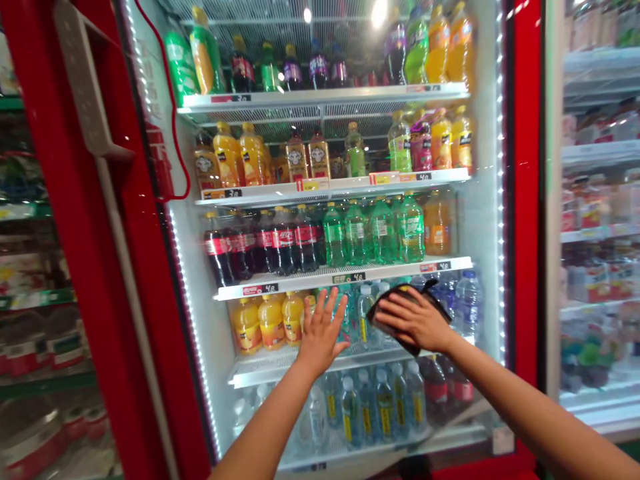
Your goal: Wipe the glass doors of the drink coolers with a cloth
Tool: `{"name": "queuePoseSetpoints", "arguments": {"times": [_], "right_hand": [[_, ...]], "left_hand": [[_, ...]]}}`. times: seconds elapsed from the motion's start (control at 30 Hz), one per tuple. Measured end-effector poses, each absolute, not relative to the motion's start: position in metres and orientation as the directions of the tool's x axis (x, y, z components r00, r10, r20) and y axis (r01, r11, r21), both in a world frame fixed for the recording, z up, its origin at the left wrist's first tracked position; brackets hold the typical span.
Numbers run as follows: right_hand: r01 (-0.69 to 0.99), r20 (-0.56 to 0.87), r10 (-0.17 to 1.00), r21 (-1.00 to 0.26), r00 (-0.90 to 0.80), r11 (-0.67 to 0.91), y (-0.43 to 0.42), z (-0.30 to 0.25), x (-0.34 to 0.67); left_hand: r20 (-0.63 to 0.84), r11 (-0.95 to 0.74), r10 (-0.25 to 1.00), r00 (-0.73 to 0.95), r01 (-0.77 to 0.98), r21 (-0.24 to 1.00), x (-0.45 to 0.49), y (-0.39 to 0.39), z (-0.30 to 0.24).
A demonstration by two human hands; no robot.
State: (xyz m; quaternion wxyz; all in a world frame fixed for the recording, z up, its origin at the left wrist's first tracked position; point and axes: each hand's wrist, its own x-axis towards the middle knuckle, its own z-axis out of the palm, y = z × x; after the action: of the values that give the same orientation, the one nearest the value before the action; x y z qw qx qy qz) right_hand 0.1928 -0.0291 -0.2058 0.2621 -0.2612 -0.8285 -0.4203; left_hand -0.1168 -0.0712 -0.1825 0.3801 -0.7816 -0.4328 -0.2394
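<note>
I face the glass door (pixel 483 220) of a red-framed drinks cooler (pixel 526 200). My left hand (pixel 320 332) is open, fingers spread and palm flat towards the glass, in front of the orange juice bottles (pixel 270 321) on the fourth shelf. My right hand (pixel 417 323) lies flat over a dark cloth (pixel 406 291) and presses it against the glass in front of the water bottles (pixel 467 300). Both forearms reach up from the bottom of the view.
The shelves hold cola bottles (pixel 260 247), green bottles (pixel 370 230), and mixed soft drinks higher up. A grey handle (pixel 85 87) sits on the red frame at left. Another cooler (pixel 595 220) stands to the right, and blurred shelves of goods are at far left.
</note>
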Motion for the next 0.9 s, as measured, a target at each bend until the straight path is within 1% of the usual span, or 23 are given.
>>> {"name": "queuePoseSetpoints", "arguments": {"times": [0.07,0.1,0.13,0.17,0.2,0.23,0.27,0.3,0.37,0.4,0.43,0.47,0.5,0.57,0.63,0.67,0.7,0.73,0.8,0.83,0.9], "right_hand": [[0.879,0.873,0.263,0.303,-0.411,0.368,-0.02,-0.188,0.204],[0.936,0.931,0.257,0.174,-0.258,0.307,-0.017,-0.187,0.205],[0.961,0.96,0.241,0.074,-0.141,0.265,-0.015,-0.194,0.205],[0.97,0.97,0.231,0.015,-0.073,0.243,-0.015,-0.206,0.203],[0.971,0.971,0.231,0.0,-0.057,0.24,-0.017,-0.222,0.199],[0.966,0.966,0.239,0.031,-0.094,0.255,-0.02,-0.239,0.196],[0.952,0.952,0.25,0.103,-0.179,0.289,-0.024,-0.254,0.193],[0.918,0.917,0.261,0.207,-0.302,0.337,-0.027,-0.265,0.193],[0.805,0.795,0.272,0.401,-0.543,0.437,-0.032,-0.269,0.199],[0.767,0.746,0.282,0.445,-0.603,0.462,-0.031,-0.262,0.206],[0.768,0.733,0.305,0.447,-0.609,0.459,-0.029,-0.251,0.216],[0.808,0.758,0.336,0.407,-0.559,0.426,-0.025,-0.24,0.227],[0.87,0.808,0.366,0.33,-0.461,0.368,-0.021,-0.232,0.238],[0.971,0.905,0.386,0.097,-0.177,0.218,-0.013,-0.23,0.256],[0.985,0.925,0.366,-0.148,0.104,0.093,-0.01,-0.254,0.263],[0.97,0.911,0.359,-0.238,0.204,0.053,-0.012,-0.272,0.261],[0.955,0.893,0.363,-0.295,0.266,0.026,-0.014,-0.291,0.257],[0.946,0.878,0.377,-0.323,0.296,0.011,-0.017,-0.306,0.251],[0.952,0.867,0.416,-0.307,0.274,0.014,-0.022,-0.319,0.24],[0.961,0.87,0.432,-0.276,0.236,0.031,-0.023,-0.313,0.238],[0.973,0.885,0.433,-0.22,0.173,0.063,-0.017,-0.284,0.244]], "left_hand": [[0.71,-0.341,0.482,0.513,0.856,-0.388,-0.108,-0.066,-0.182],[0.712,-0.346,0.474,0.519,0.853,-0.391,-0.104,-0.063,-0.183],[0.711,-0.352,0.465,0.527,0.847,-0.399,-0.099,-0.061,-0.184],[0.71,-0.356,0.455,0.538,0.841,-0.408,-0.094,-0.059,-0.186],[0.707,-0.36,0.445,0.549,0.833,-0.42,-0.09,-0.057,-0.188],[0.702,-0.364,0.435,0.564,0.823,-0.435,-0.085,-0.056,-0.191],[0.693,-0.371,0.425,0.583,0.81,-0.454,-0.08,-0.054,-0.192],[0.682,-0.378,0.415,0.602,0.796,-0.473,-0.075,-0.053,-0.194],[0.66,-0.397,0.392,0.641,0.765,-0.507,-0.062,-0.048,-0.193],[0.653,-0.409,0.378,0.656,0.751,-0.519,-0.055,-0.046,-0.192],[0.647,-0.422,0.364,0.67,0.738,-0.527,-0.047,-0.043,-0.19],[0.64,-0.438,0.349,0.684,0.723,-0.534,-0.039,-0.039,-0.189],[0.632,-0.455,0.337,0.698,0.709,-0.539,-0.032,-0.036,-0.187],[0.619,-0.485,0.323,0.716,0.687,-0.541,-0.02,-0.03,-0.186],[0.623,-0.503,0.316,0.715,0.683,-0.529,-0.013,-0.024,-0.186],[0.631,-0.509,0.311,0.71,0.685,-0.52,-0.011,-0.022,-0.187],[0.64,-0.516,0.304,0.706,0.687,-0.512,-0.011,-0.021,-0.188],[0.647,-0.522,0.296,0.703,0.686,-0.507,-0.011,-0.019,-0.188],[0.652,-0.537,0.286,0.703,0.681,-0.499,-0.011,-0.017,-0.189],[0.652,-0.544,0.283,0.703,0.678,-0.495,-0.011,-0.017,-0.188],[0.649,-0.559,0.28,0.707,0.67,-0.489,-0.011,-0.016,-0.188]]}}
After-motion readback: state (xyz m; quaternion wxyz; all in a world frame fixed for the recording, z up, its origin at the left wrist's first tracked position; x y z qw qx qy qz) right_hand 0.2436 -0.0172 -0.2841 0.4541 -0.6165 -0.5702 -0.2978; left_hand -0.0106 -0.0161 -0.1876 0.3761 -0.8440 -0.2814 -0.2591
